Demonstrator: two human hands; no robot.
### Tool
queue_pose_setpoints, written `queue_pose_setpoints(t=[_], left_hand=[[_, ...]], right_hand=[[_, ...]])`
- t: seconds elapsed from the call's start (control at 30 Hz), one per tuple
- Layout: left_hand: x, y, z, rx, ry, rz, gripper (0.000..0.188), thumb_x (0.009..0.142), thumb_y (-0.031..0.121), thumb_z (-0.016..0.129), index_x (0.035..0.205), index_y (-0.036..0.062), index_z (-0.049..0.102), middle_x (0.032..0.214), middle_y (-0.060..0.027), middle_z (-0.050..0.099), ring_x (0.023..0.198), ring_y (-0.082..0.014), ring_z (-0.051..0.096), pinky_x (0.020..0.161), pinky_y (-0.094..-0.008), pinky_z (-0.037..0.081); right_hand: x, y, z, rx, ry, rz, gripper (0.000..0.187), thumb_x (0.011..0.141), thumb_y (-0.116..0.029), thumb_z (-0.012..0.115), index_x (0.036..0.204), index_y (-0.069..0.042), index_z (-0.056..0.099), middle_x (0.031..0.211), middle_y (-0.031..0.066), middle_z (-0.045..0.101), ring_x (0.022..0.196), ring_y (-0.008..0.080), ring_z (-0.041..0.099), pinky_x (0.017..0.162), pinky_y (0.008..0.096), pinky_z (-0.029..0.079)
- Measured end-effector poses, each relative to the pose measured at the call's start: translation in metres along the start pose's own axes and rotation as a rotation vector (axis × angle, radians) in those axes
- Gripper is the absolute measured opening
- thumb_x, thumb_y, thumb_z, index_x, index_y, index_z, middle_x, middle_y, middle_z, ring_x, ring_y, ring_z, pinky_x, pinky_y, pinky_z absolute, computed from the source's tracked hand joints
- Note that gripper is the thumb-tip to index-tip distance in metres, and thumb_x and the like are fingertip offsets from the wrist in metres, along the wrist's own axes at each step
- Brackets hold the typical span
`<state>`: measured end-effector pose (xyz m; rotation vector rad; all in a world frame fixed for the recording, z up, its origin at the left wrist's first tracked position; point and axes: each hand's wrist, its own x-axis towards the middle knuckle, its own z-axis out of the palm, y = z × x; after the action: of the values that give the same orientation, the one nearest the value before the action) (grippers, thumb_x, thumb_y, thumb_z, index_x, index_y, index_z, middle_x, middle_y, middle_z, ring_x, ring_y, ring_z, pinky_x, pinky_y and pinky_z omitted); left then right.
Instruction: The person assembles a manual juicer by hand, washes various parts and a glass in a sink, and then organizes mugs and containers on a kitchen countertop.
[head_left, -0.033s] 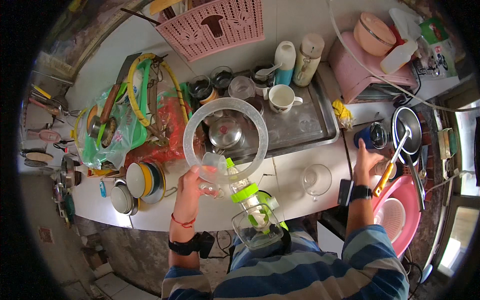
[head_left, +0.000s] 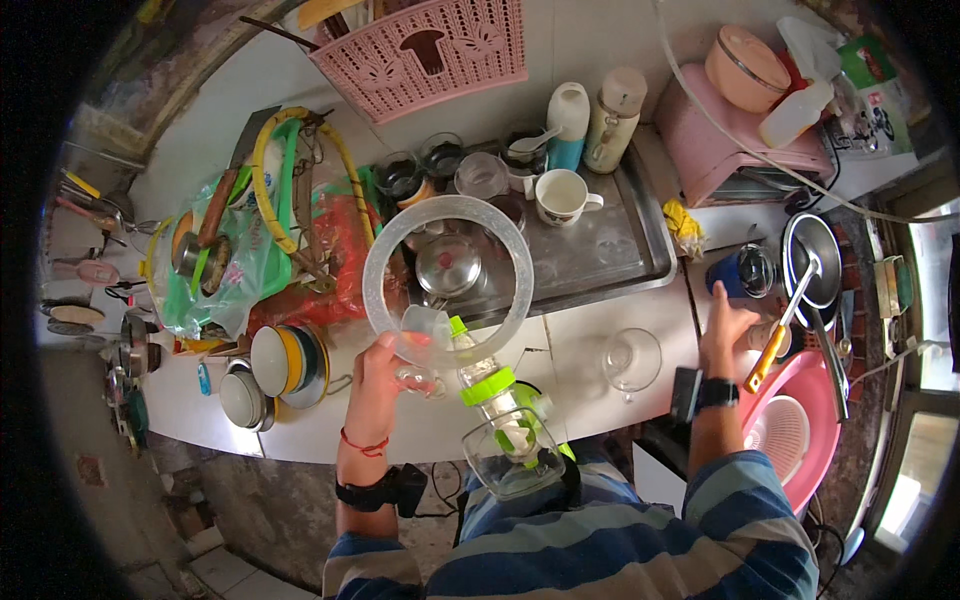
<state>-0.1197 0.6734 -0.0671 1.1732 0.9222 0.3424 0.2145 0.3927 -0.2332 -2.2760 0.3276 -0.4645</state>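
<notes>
My left hand (head_left: pixel 376 372) is closed on the near edge of a large translucent plastic ring (head_left: pixel 376 270), which has a small clear block-like part by my fingers. Through the ring shows a metal lid with a red knob (head_left: pixel 447 258). Just right of that hand stands a green-and-white hand-crank kitchen machine (head_left: pixel 488 387), a clear square container (head_left: pixel 512 455) at its near end. My right hand (head_left: pixel 724 332) has its thumb and fingers apart, holding nothing I can see. It is nearest a dark blue cup (head_left: pixel 728 270) and a small jar (head_left: pixel 766 338).
A clear glass mug (head_left: pixel 632 358) stands between my hands. Behind lies a metal tray (head_left: pixel 640 262) with cups and flasks. Stacked enamel bowls (head_left: pixel 272 360) sit at left. A pink basin (head_left: pixel 822 425) and a pan (head_left: pixel 812 262) with a yellow-handled ladle (head_left: pixel 766 360) are at right.
</notes>
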Motion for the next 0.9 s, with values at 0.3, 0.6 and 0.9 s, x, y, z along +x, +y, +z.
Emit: queue_pose_setpoints(t=[0.3, 0.6, 0.9], left_hand=[[-0.004, 0.003, -0.003, 0.032, -0.081, 0.047, 0.051, 0.088, 0.049, 0.035, 0.100, 0.0034, 0.054, 0.100, -0.0107, 0.057, 0.086, -0.0225, 0.057, 0.061, -0.0362, 0.051], [-0.018, -0.009, -0.021, 0.027, 0.005, 0.060, 0.051, 0.088, 0.048, 0.035, 0.099, 0.0023, 0.054, 0.099, -0.0112, 0.057, 0.086, -0.0211, 0.057, 0.061, -0.0371, 0.052], [-0.011, 0.001, -0.007, -0.035, -0.064, 0.036, 0.045, 0.091, 0.038, 0.036, 0.101, -0.0020, 0.055, 0.099, -0.0120, 0.057, 0.083, -0.0219, 0.057, 0.063, -0.0348, 0.049]], right_hand=[[-0.061, -0.112, 0.111, 0.154, -0.617, -0.865, 0.045, 0.077, -0.004, 0.052, 0.121, -0.001, 0.043, 0.116, 0.0200, 0.047, 0.101, 0.0393, 0.050, 0.087, 0.0436, 0.043], [-0.063, -0.134, 0.129, -0.160, -1.050, -0.615, 0.032, 0.078, -0.010, 0.054, 0.109, -0.002, 0.049, 0.114, 0.0203, 0.053, 0.101, 0.0382, 0.052, 0.084, 0.0434, 0.044], [-0.077, -0.105, 0.067, -0.099, -1.205, -0.794, 0.032, 0.078, -0.008, 0.052, 0.108, 0.002, 0.048, 0.099, 0.0253, 0.057, 0.092, 0.0413, 0.055, 0.081, 0.0462, 0.045]])
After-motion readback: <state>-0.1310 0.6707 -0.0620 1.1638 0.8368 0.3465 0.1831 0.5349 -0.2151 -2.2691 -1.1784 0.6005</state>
